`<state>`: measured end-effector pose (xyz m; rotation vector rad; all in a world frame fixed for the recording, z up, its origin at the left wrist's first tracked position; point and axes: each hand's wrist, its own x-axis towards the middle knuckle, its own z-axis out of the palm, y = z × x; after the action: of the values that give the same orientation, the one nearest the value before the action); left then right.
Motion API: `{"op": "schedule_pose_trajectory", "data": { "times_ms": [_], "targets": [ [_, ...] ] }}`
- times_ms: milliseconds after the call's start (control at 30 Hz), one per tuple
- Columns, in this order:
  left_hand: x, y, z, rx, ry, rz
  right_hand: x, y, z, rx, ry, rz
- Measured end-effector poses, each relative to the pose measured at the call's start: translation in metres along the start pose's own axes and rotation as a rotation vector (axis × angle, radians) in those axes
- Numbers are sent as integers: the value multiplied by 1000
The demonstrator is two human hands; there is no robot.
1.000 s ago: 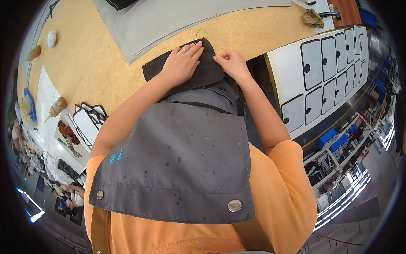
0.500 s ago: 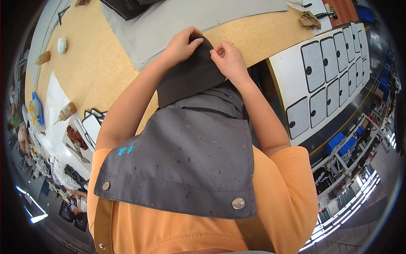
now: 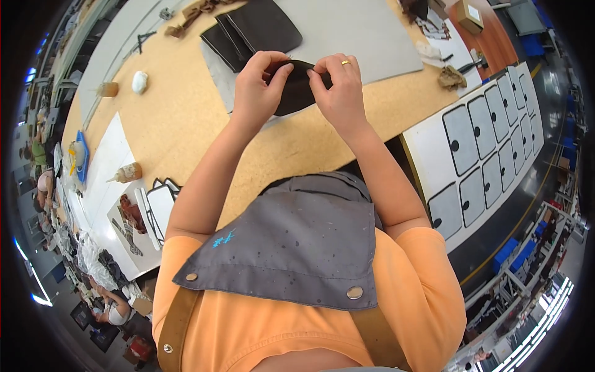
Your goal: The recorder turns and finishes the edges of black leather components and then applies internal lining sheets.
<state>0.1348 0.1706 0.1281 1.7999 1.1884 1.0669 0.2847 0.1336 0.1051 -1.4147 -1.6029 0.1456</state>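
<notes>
My left hand (image 3: 257, 93) pinches the top left edge of a dark leather-like piece (image 3: 291, 93). On the opposite side my right hand (image 3: 339, 93), with a ring on one finger, is closed on the same piece's upper right edge. The piece is out in front of my grey apron (image 3: 291, 235), over the edge of a pale grey sheet (image 3: 378, 37) on the tan worktable (image 3: 167, 124). Just beyond my hands lie several black flat pieces (image 3: 257, 31), partly overlapping.
At right stands a white board (image 3: 424, 149) with rows of black-edged grey panels. Crumpled brown material (image 3: 451, 78) lies near it. At left are a glue bottle (image 3: 127, 172), a blue tray (image 3: 81, 158), a white lump (image 3: 140, 82) and black-edged white pieces (image 3: 160, 208). Co-workers (image 3: 114, 310) appear far left.
My left hand went from lying flat on the piece to pinching its edge. Both hands and the piece moved away from my body, and more of the table came into view.
</notes>
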Motion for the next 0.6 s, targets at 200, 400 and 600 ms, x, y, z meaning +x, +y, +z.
{"op": "schedule_pose_trajectory", "data": {
  "times_ms": [200, 400, 600],
  "targets": [
    [12, 33, -20, 273, 223, 417, 47, -35, -7, -6, 72, -238],
    [17, 54, -44, 265, 345, 371, 68, -67, -30, 186, -117, -139],
    [12, 70, -49, 104, 325, 295, 73, -73, -28, 131, 17, -309]
  ]
}}
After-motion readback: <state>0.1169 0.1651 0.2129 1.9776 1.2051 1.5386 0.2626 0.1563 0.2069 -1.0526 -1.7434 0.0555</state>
